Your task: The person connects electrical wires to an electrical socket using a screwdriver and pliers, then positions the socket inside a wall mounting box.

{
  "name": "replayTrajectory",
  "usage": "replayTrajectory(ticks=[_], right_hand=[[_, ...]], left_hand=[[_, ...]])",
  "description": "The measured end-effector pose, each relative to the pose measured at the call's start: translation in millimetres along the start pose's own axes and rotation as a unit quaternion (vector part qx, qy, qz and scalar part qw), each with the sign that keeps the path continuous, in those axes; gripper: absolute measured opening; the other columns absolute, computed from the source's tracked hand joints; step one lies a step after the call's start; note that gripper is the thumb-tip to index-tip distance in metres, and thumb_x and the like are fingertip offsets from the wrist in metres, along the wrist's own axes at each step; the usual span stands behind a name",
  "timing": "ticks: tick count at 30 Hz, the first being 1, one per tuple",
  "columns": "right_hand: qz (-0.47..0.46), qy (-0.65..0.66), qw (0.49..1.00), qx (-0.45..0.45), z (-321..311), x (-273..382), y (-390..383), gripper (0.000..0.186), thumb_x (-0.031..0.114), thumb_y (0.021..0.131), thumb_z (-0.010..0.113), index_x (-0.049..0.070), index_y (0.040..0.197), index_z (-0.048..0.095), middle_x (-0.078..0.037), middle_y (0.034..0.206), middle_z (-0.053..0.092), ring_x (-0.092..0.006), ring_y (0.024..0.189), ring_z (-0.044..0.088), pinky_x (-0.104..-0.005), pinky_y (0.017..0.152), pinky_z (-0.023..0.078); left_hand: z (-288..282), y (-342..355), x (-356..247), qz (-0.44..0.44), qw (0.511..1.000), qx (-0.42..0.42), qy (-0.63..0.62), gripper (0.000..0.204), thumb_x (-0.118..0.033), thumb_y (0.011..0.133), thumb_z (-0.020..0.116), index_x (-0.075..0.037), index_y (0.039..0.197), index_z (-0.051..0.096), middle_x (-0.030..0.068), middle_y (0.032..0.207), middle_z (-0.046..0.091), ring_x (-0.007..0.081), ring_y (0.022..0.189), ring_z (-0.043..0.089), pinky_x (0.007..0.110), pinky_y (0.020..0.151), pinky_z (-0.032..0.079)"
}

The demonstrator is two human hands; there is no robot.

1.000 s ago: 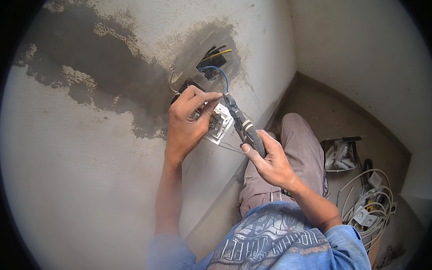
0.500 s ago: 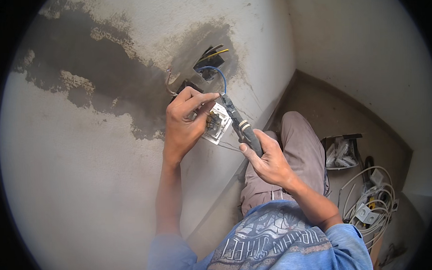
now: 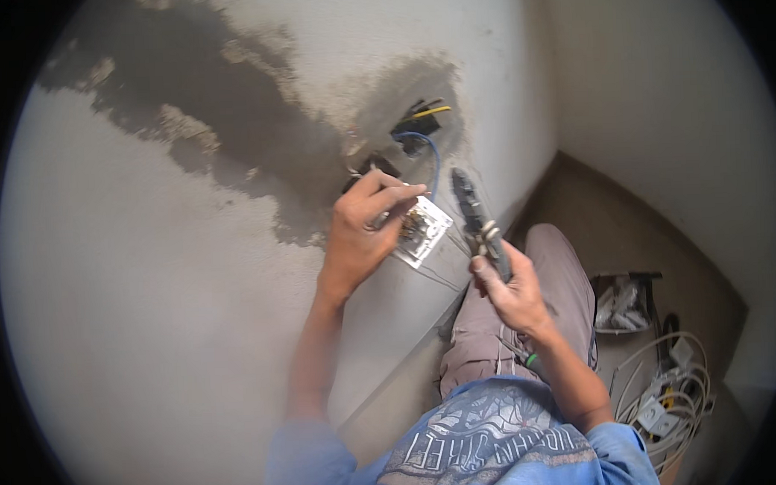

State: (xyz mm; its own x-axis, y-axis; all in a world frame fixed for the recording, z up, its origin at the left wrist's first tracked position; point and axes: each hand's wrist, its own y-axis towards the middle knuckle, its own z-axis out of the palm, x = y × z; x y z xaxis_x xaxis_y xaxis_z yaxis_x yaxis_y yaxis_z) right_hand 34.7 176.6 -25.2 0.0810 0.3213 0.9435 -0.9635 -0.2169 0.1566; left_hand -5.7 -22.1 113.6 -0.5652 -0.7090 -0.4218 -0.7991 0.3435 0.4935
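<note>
My left hand point(image 3: 362, 235) is closed on a white electrical socket point(image 3: 436, 217), whose open back with metal parts faces up. Its fingertips meet beside the lower end of a blue wire point(image 3: 437, 159); the exact contact is hard to make out. That wire curves out of a black wall box point(image 3: 416, 122), where a yellow wire point(image 3: 435, 112) also sticks out. A second black box point(image 3: 383, 163) sits partly hidden behind my left hand. In my right hand point(image 3: 516, 291) are dark-handled pliers point(image 3: 465, 197), wrapped with pale bands, their jaws apart from the wire and socket.
Grey plaster patches point(image 3: 230, 120) surround the boxes on the pale wall. A slim tool with a green part point(image 3: 530, 358) lies by my lap. To the right stand an open box of plastic bags point(image 3: 623, 309) and a coiled white cable point(image 3: 705, 360) around white sockets point(image 3: 657, 418).
The pliers have moved away from the end of the blue wire, to the right. My left hand still holds the socket. The whole view has shifted slightly.
</note>
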Motion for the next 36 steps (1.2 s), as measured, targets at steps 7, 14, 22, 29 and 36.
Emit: replayTrajectory(ticks=[7,14,22,29,36], right_hand=[[-0.008,-0.049,0.999,0.021,-23.8,5.4,8.9,0.025,0.024,0.1,0.068,-0.001,0.098,0.061,-0.003,0.076,0.056,-0.0112,0.072,0.051,-0.0297,0.066,0.044],[-0.079,-0.148,0.981,0.097,-21.9,50.1,30.1,0.023,0.019,0.098,0.069,-0.002,0.106,0.063,-0.006,0.082,0.056,-0.0142,0.075,0.048,-0.0325,0.068,0.043],[-0.029,-0.181,0.981,-0.056,-85.2,7.3,-5.6,0.032,0.016,0.097,0.068,-0.005,0.121,0.062,-0.012,0.099,0.065,-0.016,0.091,0.06,-0.0326,0.083,0.049],[0.186,-0.512,0.821,-0.171,-260.1,-152.0,-191.9,0.042,0.022,0.095,0.067,-0.003,0.127,0.059,-0.031,0.117,0.059,-0.0479,0.113,0.057,-0.0499,0.097,0.045],[0.237,-0.575,0.749,-0.229,-293.9,-240.5,-410.5,0.04,0.012,0.085,0.065,-0.001,0.122,0.057,-0.029,0.117,0.052,-0.0502,0.11,0.053,-0.0528,0.097,0.043]], left_hand=[[-29.6,-8.2,-18.6,-0.008,0.966,-0.237,0.101,0.019,0.004,0.086,0.075,-0.003,0.104,0.075,0.0084,0.095,0.067,0.014,0.072,0.066,0.028,0.062,0.054],[-26.2,11.4,-17.4,-0.039,0.966,-0.228,0.119,0.018,0.003,0.087,0.075,-0.003,0.105,0.072,0.0084,0.099,0.068,0.0137,0.07,0.066,0.028,0.061,0.053],[-29.3,-6.7,-5.7,0.0,0.978,-0.19,0.091,0.016,0.006,0.092,0.069,-0.001,0.107,0.067,0.0066,0.104,0.065,0.0114,0.079,0.066,0.026,0.069,0.056],[-9.8,-18.5,-0.7,0.005,0.975,-0.219,0.028,0.02,0.012,0.092,0.064,0.0,0.108,0.066,0.0135,0.11,0.065,0.0173,0.084,0.07,0.029,0.069,0.06],[-19.1,-30.5,4.0,-0.015,0.968,-0.245,0.055,0.024,0.007,0.098,0.06,-0.001,0.118,0.068,0.0131,0.114,0.066,0.0154,0.081,0.071,0.026,0.066,0.06]])
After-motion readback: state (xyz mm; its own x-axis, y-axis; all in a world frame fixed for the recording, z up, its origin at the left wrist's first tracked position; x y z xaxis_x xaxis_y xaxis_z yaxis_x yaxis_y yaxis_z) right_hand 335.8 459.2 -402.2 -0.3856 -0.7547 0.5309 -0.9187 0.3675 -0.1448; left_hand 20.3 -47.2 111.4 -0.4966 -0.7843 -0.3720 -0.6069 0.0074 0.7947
